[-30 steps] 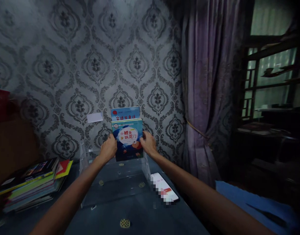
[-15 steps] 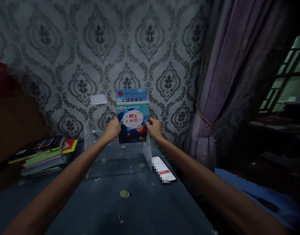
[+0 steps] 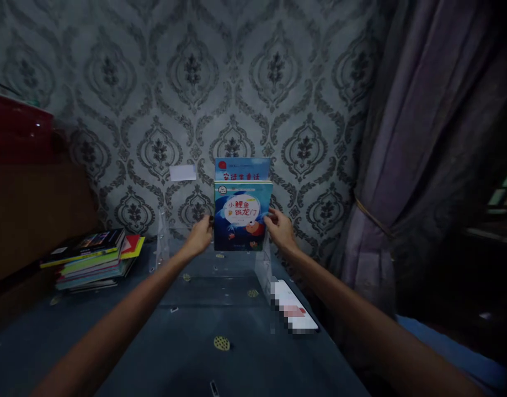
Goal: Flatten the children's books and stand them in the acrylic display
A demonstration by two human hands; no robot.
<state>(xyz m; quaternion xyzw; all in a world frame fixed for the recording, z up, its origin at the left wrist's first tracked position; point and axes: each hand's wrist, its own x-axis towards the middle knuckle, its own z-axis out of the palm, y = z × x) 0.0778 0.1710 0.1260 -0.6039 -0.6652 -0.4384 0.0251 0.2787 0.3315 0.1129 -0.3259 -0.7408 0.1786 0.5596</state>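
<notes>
A blue picture book (image 3: pixel 240 234) with a red fish and a white title oval stands upright, facing me. Behind it another blue book (image 3: pixel 243 168) with red lettering shows only its top strip. My left hand (image 3: pixel 200 236) is closed at the front book's left edge, its fingers partly hidden. On the opposite edge, my right hand (image 3: pixel 280 229) pinches with thumb and fingers. Around the books is a clear plastic stand (image 3: pixel 262 271), whose side panels show below my wrists. How the books rest on it is hard to make out.
A stack of books (image 3: pixel 91 259) lies at the left beside a brown box (image 3: pixel 38 209) with a red container (image 3: pixel 19 129) on top. A phone (image 3: pixel 297 309) lies near the right edge of the dark tablecloth (image 3: pixel 187 353). A purple curtain (image 3: pixel 402 165) hangs right.
The view has swung slightly left and up, so everything sits farther right and lower. My left hand has slid a little down and outward along the book's edge. The books keep their positions.
</notes>
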